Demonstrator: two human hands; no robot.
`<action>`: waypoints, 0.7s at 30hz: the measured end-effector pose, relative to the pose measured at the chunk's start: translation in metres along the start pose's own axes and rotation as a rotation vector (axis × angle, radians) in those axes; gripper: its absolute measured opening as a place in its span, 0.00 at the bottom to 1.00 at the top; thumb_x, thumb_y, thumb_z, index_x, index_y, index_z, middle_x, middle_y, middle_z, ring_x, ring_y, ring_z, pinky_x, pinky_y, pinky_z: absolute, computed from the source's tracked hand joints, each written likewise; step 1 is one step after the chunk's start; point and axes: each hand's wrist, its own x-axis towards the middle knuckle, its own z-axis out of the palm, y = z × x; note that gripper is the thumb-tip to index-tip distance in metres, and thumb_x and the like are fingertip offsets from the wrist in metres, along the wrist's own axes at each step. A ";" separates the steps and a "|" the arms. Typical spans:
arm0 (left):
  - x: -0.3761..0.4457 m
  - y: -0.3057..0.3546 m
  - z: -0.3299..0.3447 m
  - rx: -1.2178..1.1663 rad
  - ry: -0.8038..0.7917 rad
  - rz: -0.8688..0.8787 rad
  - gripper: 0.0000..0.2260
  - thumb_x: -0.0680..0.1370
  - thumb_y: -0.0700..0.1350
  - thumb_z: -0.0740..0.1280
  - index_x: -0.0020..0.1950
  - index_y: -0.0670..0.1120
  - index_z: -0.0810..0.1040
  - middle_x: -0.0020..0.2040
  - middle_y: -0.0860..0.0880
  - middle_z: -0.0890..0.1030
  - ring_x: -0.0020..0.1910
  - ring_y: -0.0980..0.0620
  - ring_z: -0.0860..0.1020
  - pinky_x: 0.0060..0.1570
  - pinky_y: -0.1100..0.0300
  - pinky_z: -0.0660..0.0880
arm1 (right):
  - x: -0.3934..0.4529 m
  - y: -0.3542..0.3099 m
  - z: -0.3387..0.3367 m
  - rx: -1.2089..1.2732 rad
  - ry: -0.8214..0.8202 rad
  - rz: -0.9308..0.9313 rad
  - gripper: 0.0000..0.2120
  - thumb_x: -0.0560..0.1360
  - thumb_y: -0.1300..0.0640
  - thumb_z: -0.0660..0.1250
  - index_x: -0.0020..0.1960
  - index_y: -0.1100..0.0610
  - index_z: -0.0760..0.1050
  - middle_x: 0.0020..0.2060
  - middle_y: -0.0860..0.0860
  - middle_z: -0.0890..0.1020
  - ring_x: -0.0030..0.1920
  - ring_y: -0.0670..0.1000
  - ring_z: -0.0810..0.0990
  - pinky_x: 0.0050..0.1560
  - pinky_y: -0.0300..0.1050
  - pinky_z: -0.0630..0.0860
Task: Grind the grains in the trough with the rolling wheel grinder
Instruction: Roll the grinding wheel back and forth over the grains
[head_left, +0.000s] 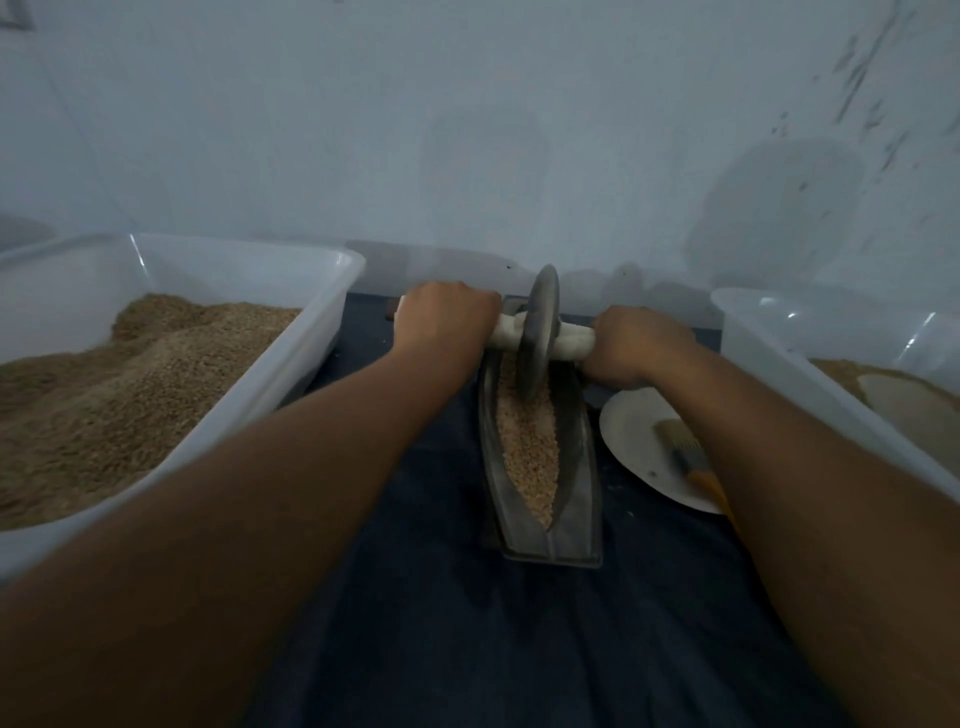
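Both hands are clamped on the grinder's axle, one each side of the wheel. Left hand (445, 318) is curled over the pale handle (543, 335) to the left of the disc, knuckles up, and the right hand (636, 344) grips the same bar on the right side; I see the two hands well apart, with the wheel between them.

Rolling wheel grinder (540, 332): grey metal disc, upright on edge, tilted slightly, its lower rim sunk into the grains at the far part of the trough.

Trough (574, 499): dark metal, boat-shaped, narrow, lying lengthwise away from me on a dark blue cloth (441, 597), resting on a flat base at the near end.

Grains (527, 441): light tan, coarse, filling the channel from the wheel back toward the near tip.

Left of the trough stands a translucent plastic bin (332, 332) heaped with brown grain (130, 395). Right of it a second plastic tub (753, 343) holds a lower layer of tan material; I cannot tell whether that is ground or whole.

Between trough and right tub lies a white plate (636, 431) carrying a small brush (685, 457) with a yellow handle, partly hidden under my right forearm.

Behind everything is a pale wall (467, 130), scuffed at the upper right
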 end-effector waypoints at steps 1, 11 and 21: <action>-0.002 0.002 -0.002 0.020 0.021 0.006 0.12 0.76 0.40 0.68 0.59 0.47 0.76 0.49 0.44 0.81 0.48 0.41 0.81 0.39 0.54 0.67 | -0.004 0.001 0.003 0.010 -0.003 0.004 0.17 0.69 0.44 0.72 0.52 0.51 0.76 0.39 0.48 0.76 0.39 0.52 0.76 0.36 0.44 0.71; -0.049 0.005 -0.007 0.062 0.125 0.020 0.10 0.75 0.44 0.69 0.54 0.48 0.71 0.47 0.48 0.82 0.43 0.46 0.81 0.38 0.55 0.63 | -0.054 -0.002 0.025 0.003 0.332 -0.058 0.08 0.71 0.48 0.68 0.44 0.47 0.70 0.40 0.48 0.79 0.37 0.53 0.73 0.36 0.45 0.64; -0.087 0.006 -0.021 -0.066 0.091 0.010 0.14 0.74 0.44 0.69 0.50 0.49 0.64 0.47 0.48 0.79 0.43 0.44 0.79 0.45 0.48 0.78 | -0.113 -0.005 0.033 0.038 0.582 -0.180 0.11 0.72 0.50 0.70 0.50 0.52 0.73 0.42 0.50 0.77 0.43 0.57 0.76 0.44 0.52 0.66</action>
